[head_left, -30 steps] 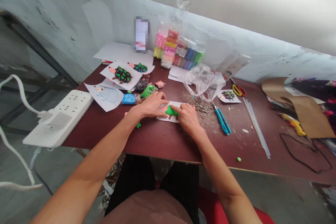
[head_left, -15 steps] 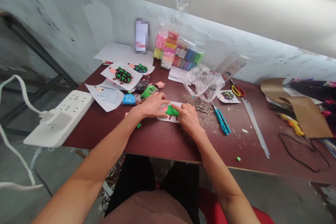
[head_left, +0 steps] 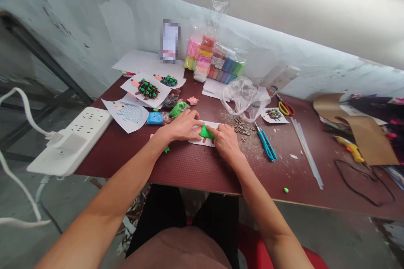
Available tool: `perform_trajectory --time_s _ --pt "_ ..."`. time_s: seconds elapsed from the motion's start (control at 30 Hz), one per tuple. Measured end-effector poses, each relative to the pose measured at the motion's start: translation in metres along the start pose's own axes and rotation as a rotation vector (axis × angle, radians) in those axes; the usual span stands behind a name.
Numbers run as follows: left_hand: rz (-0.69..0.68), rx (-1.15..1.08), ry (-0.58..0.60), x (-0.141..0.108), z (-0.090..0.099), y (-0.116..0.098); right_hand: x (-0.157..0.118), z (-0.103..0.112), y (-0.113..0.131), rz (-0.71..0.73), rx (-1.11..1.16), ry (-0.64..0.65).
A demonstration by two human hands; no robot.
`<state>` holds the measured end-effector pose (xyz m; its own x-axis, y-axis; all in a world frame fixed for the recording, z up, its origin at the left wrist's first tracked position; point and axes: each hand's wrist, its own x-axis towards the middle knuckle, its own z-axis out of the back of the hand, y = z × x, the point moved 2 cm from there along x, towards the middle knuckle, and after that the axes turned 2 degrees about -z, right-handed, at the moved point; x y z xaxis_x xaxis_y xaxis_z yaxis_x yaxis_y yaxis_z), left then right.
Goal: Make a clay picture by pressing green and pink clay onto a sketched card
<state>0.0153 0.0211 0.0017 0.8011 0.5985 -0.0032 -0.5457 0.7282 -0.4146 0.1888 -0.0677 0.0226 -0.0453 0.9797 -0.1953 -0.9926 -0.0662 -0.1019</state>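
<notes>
A small white paper card (head_left: 203, 141) lies near the table's front edge, with pink and brown shapes and a patch of green clay (head_left: 206, 131) on it. My left hand (head_left: 186, 126) rests over the card's left end, fingers apart, thumb beside the clay. From the right, my right hand (head_left: 226, 138) touches the green clay with an extended index finger; its other fingers are curled, and nothing shows in them. A heap of striped seeds (head_left: 243, 128) lies just right of this hand. Green clay in a wrapper (head_left: 179, 109) and a blue clay pack (head_left: 155, 118) are behind my left hand.
Hedgehog pictures (head_left: 149, 89) lie at the back left, near a white power strip (head_left: 74, 141). Clay packs (head_left: 217, 65) and a plastic bag (head_left: 248, 96) stand behind. Rightward are a teal cutter (head_left: 267, 145), scissors (head_left: 285, 108), glue sticks (head_left: 307, 153) and a yellow glue gun (head_left: 351, 149).
My right index finger has shifted slightly toward the right side of the green clay, uncovering more of it. My left hand stays nearly in place.
</notes>
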Motion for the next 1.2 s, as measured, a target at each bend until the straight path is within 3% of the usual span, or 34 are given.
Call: perform_trajectory --time_s 0.57,0.83,1.2 --pt "0.007 -0.013 0.018 -0.001 0.002 -0.001 -0.007 -0.003 -0.008 0.026 0.004 -0.078" --pt "0.012 -0.029 0.025 -0.001 0.004 -0.002 -0.018 -0.009 -0.010 0.158 0.024 -0.088" --pt "0.009 -0.010 0.037 -0.001 0.003 -0.001 -0.014 -0.012 -0.010 0.129 0.026 -0.095"
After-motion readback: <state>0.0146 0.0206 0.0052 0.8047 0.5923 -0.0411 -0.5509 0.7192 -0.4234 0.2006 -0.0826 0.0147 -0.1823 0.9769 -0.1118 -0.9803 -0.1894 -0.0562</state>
